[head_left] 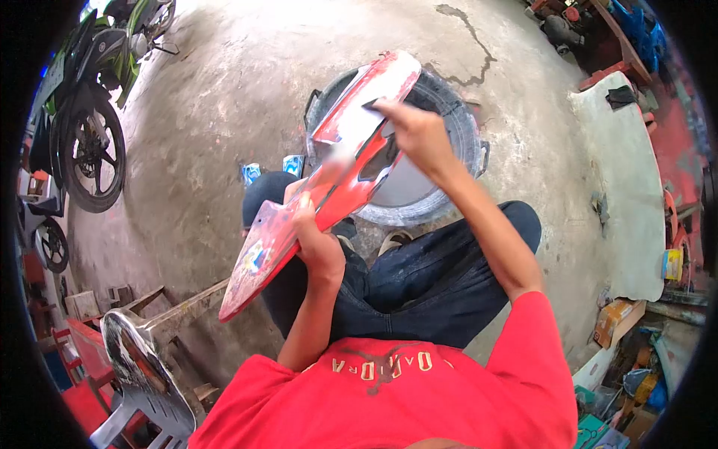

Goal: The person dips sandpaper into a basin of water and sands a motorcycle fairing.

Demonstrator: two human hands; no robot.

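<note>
A long red motorcycle fairing panel [351, 196], with worn white patches, slants across my lap and over a round basin [465, 138]. My left hand [320, 243] is closed around its lower middle, the thumb lying on top. The panel's pointed end, with scuffed pale spots, reaches down to the left. My right hand [422, 138] is closed, its fingertips pinching a small dark piece of sandpaper [372, 105] against the white upper face of the panel. Greyish water [400, 187] shows in the basin below. Part of the basin is hidden behind the panel.
Two small blue-and-white packets [293, 165] lie on the concrete floor [202, 135] beside my knee. A motorcycle [93, 146] stands at left. Near my left elbow is a metal-framed stand [149, 367]. A pale panel [624, 179] and clutter line the right side.
</note>
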